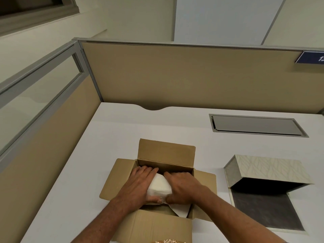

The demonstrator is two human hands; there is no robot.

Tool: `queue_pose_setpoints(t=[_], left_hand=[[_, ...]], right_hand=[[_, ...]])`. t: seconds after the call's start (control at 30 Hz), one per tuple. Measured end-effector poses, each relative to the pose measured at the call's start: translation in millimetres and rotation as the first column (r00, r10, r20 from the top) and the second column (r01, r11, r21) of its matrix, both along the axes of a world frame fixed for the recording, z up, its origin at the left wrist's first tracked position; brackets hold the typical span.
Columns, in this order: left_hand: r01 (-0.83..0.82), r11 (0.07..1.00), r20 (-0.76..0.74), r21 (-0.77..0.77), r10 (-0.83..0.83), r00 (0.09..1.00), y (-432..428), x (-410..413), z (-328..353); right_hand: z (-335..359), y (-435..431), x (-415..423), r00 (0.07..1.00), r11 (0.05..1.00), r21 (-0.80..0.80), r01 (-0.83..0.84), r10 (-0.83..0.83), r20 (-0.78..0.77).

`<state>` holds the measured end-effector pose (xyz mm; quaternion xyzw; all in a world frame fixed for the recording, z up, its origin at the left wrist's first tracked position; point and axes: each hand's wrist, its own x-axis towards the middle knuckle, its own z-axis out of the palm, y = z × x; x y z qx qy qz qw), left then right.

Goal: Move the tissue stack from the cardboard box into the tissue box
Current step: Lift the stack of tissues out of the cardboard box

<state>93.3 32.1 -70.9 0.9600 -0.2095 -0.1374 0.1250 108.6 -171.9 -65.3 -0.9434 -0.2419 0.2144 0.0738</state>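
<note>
An open brown cardboard box [166,155] sits on the white desk with its flaps spread. Inside it lies a white tissue stack [159,187]. My left hand [138,185] presses on the stack's left side, fingers reaching toward the box's far wall. My right hand [184,186] clasps its right side, thumb at the near edge. Both hands grip the stack between them inside the box. To the right stands the tissue box [266,172], its leaf-patterned lid raised and a dark empty inside showing.
Beige cubicle partitions [175,76] close off the desk at the back and left. A grey metal cable hatch [256,125] is set in the desk at the back right. A loose white sheet [182,209] lies in the cardboard box's near right corner.
</note>
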Motion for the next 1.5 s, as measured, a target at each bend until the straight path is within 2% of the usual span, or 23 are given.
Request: queue_pose_setpoints(t=[0.1, 0.23, 0.37, 0.5, 0.9, 1.13, 1.5], left_hand=[[0.023, 0.999, 0.033, 0.038, -0.025, 0.999, -0.8, 0.7, 0.4], [0.058, 0.989, 0.060, 0.139, -0.067, 0.996, -1.0, 5.2, -0.2], [0.062, 0.976, 0.096, 0.210, -0.084, 0.992, -0.3, 7.5, -0.4], [0.007, 0.972, 0.112, 0.235, -0.034, 0.993, -1.6, 6.7, -0.3], [0.040, 0.999, 0.243, 0.011, -0.042, 0.969, 11.7, -1.5, 0.7], [0.041, 0.998, 0.344, -0.044, -0.023, 0.939, 18.3, -9.9, 5.6], [-0.078, 0.980, 0.284, -0.183, 0.129, 0.950, 26.4, -19.7, 13.1]], right_hand=[[-2.7, -2.2, -10.9, 0.992, 0.999, 0.029, -0.015, 0.011, 0.122], [-7.4, -5.6, -22.2, 0.980, 0.998, 0.056, 0.005, -0.016, 0.200], [-7.7, -8.4, -27.3, 0.973, 0.997, 0.071, 0.034, -0.049, 0.225], [-4.2, -9.0, -29.6, 0.968, 0.994, 0.095, 0.057, -0.078, 0.240], [-4.5, -12.0, -35.2, 0.919, 0.957, 0.266, 0.120, -0.208, 0.334], [4.9, -12.4, -34.3, 0.927, 0.943, 0.306, 0.126, -0.222, 0.302], [21.9, -7.2, -26.2, 0.929, 0.957, 0.264, 0.122, -0.203, 0.309]])
